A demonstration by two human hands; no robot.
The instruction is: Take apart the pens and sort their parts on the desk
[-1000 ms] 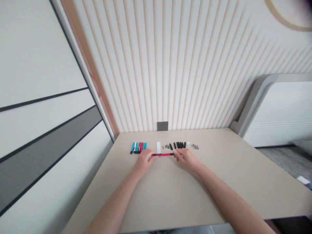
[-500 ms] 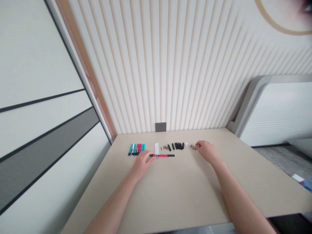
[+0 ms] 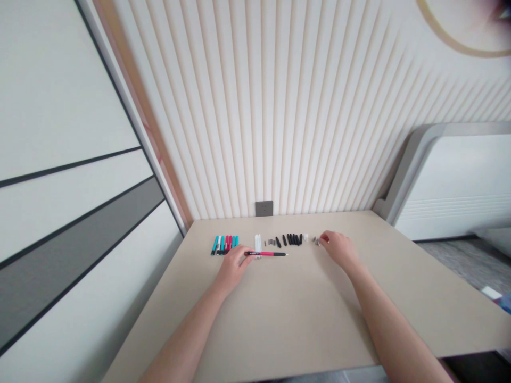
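Observation:
My left hand (image 3: 235,261) is closed on the left end of a red and black pen (image 3: 267,254), which lies level with its pale tip pointing right. My right hand (image 3: 337,246) has its fingertips pinched together at a few small grey, metallic-looking pieces (image 3: 315,240); what sits between the fingers is too small to make out. Just behind the pen are thin white refills (image 3: 257,243), small dark grey pieces (image 3: 272,242) and a row of black pen grips (image 3: 294,239). Small whitish clear pieces (image 3: 305,237) lie left of my right hand.
Several blue, red and white pen barrels (image 3: 224,243) lie in a row behind my left hand. All of it rests on a beige table (image 3: 287,314) against a ribbed wall with a dark socket (image 3: 264,208). A cabinet (image 3: 80,239) stands left, a white headboard (image 3: 459,175) right.
My right fingers have shifted slightly among the small grey pieces, and fewer of these show now. My left hand keeps the pen in nearly the same place. The view has moved a little.

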